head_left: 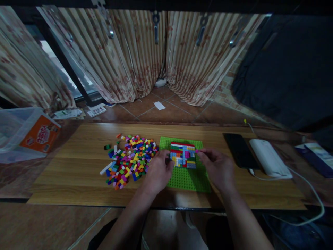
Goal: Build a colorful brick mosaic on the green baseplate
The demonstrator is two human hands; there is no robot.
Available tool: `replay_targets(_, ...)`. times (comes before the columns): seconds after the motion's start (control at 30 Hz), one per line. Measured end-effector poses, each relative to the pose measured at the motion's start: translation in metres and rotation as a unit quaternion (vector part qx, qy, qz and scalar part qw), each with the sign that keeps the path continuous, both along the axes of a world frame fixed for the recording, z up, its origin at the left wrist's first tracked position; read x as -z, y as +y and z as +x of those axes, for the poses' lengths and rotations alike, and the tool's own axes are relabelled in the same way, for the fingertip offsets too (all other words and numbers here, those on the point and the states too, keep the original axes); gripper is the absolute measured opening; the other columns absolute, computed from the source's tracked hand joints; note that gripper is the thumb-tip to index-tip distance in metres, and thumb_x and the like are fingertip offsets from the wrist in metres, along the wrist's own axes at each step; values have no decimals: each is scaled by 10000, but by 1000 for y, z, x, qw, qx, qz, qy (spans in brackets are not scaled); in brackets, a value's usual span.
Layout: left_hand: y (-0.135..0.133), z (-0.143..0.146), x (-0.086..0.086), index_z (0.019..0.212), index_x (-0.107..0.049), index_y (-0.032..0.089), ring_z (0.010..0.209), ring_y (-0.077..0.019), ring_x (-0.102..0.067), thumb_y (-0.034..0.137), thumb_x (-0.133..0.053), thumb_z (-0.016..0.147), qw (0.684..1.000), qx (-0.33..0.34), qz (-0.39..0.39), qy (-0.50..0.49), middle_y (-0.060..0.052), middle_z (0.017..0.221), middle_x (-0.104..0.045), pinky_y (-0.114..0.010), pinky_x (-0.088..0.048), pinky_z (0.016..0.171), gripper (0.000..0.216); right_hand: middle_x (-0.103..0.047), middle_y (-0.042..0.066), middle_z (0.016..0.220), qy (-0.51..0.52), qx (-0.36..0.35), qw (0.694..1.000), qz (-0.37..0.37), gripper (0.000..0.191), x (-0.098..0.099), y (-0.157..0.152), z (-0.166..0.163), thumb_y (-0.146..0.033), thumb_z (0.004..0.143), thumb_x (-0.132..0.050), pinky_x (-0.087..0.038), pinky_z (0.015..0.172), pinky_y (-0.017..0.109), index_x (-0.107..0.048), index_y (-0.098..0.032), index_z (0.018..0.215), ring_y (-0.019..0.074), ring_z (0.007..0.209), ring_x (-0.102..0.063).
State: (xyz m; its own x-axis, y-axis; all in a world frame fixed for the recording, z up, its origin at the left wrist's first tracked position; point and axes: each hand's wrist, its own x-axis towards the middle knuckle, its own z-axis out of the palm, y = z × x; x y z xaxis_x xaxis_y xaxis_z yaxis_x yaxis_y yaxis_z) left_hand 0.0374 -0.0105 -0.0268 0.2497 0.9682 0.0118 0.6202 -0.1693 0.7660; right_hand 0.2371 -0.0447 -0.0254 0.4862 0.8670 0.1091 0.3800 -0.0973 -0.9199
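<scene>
I'm standing in someone's home, in a lived-in corner of it. Striped curtains (187, 59) with a reddish floral pattern hang to the brown tiled floor (171, 100), parted at the left before a dark-framed window (58, 67); brick-patterned facing (225, 88) covers the wall towards the right. Loose papers (67, 114) lie on the floor near a clear plastic tub (23, 159) with an orange label. Toy building bricks (137, 156) are spilled across a wood-grain table (78, 166), which also bears a black smartphone (240, 151). The dark bulk (291, 69) at far right is too dim for me to name.
</scene>
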Motion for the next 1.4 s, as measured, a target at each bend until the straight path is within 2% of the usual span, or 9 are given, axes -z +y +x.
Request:
replay_targets(0.13,-3,6,-3,1119,-620,143,853,-207,-678,182,-610,836,1000,15,-12,20,-94,956,-708,-330,-528,780,286,-754,84,812,-69,-9,998,-11,299,3,-1,-8,-462,779,-665,-496,676,333,-739,-176,825,225,726,-675)
replay_targets(0.27,-7,10,0,1114,-611,161,789,-189,-685,176,-602,836,999,35,-25,2,-61,886,-717,-300,-521,721,278,-752,93,836,-115,25,993,-24,322,6,2,-10,-473,784,-646,-453,633,327,-748,-171,831,205,648,-628)
replay_targets(0.43,-9,16,4,1135,-591,165,778,-196,-694,171,-605,824,999,38,-35,-8,-55,864,-728,-300,-519,705,311,-743,84,792,-157,48,986,-38,284,9,3,-11,-441,782,-638,-451,667,341,-745,-178,800,223,678,-641)
replay_targets(0.6,-9,17,3,1039,-615,172,797,-193,-690,148,-588,822,998,46,-31,-16,-64,895,-725,-295,-519,712,220,-765,87,868,-100,12,995,-25,289,10,0,-12,-442,777,-650,-493,714,349,-769,-187,843,239,761,-684)
replay_targets(0.8,-12,16,4,1164,-556,163,767,-206,-684,156,-591,813,999,40,-20,-12,-61,859,-719,-313,-522,704,353,-775,97,857,-79,6,997,-24,285,10,0,-8,-430,768,-660,-521,713,361,-782,-179,826,250,768,-704)
replay_targets(0.97,-12,16,4,1082,-588,169,785,-210,-681,159,-587,820,999,43,-30,-12,-76,908,-716,-314,-520,707,262,-777,74,800,-56,13,998,-19,249,14,5,-4,-409,730,-695,-535,671,348,-781,-187,803,238,729,-711)
replay_targets(1.23,-12,17,2,1177,-571,136,865,-229,-683,159,-591,826,998,43,-38,-8,-107,980,-715,-338,-528,780,352,-771,71,758,-56,8,998,-23,251,15,8,-2,-421,691,-719,-546,690,358,-776,-183,747,240,714,-710)
replay_targets(1.4,-14,16,2,1191,-571,122,855,-237,-688,163,-579,830,998,45,-42,-8,-116,976,-721,-348,-535,780,363,-770,66,765,-63,-2,997,-45,282,16,5,3,-445,677,-737,-533,675,355,-782,-185,778,251,729,-708)
